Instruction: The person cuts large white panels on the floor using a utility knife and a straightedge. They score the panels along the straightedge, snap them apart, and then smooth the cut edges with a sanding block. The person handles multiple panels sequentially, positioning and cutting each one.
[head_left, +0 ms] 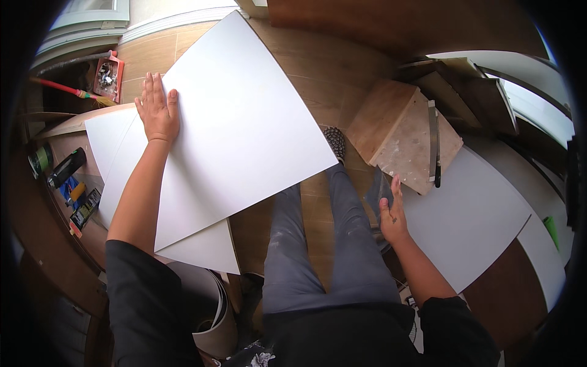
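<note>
My left hand [158, 116] lies open and flat on the left edge of a large white panel [244, 122], fingers stretched out. That panel rests at an angle over another white sheet [205, 244], whose corner shows beneath it. My right hand [394, 217] is open, its fingers extended beside a second white panel [458, 220] on the right. A dark grey, pointed piece [377, 189] shows just behind my right thumb; I cannot tell whether the hand touches it. Close by stands a wooden box [403, 134] with a long, narrow, dark-handled tool [435, 144] on top.
At the left are a red tray [109, 78] of small bits, a red-handled brush [67, 88], and a dark cylinder [67, 167] among other items. Rolled sheet material [217, 327] stands below. Boards [471, 92] lean at the right. My shoe [334, 142] is on the wooden floor.
</note>
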A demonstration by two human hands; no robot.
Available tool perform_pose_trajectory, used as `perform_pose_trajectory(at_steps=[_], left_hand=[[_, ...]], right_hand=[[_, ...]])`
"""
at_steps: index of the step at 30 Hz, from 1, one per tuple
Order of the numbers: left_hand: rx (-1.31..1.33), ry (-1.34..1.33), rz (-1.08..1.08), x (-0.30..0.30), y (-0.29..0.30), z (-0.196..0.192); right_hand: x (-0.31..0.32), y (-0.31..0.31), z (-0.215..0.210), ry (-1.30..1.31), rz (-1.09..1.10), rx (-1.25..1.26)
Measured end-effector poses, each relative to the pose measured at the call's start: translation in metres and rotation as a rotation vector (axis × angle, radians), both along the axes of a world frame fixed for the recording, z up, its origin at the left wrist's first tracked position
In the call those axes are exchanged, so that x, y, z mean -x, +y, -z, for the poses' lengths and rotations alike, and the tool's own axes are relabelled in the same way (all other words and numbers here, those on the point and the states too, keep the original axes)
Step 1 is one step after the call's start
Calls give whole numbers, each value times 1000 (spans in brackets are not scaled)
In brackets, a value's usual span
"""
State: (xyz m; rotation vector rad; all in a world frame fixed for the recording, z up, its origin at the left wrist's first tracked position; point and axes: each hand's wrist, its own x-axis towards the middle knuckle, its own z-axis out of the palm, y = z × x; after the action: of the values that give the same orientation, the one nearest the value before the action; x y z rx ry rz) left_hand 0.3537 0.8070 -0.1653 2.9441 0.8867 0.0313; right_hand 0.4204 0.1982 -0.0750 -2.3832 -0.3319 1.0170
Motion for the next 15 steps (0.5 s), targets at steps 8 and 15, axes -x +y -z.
perform_pose_trajectory(at_steps=[8,15], left_hand=[[-82,-13,676,-196,-53,-28],[144,251,926,-172,-166,-42]], right_hand=[[4,-62,4,95,255,5],[1,-67,-7,137,343,64]])
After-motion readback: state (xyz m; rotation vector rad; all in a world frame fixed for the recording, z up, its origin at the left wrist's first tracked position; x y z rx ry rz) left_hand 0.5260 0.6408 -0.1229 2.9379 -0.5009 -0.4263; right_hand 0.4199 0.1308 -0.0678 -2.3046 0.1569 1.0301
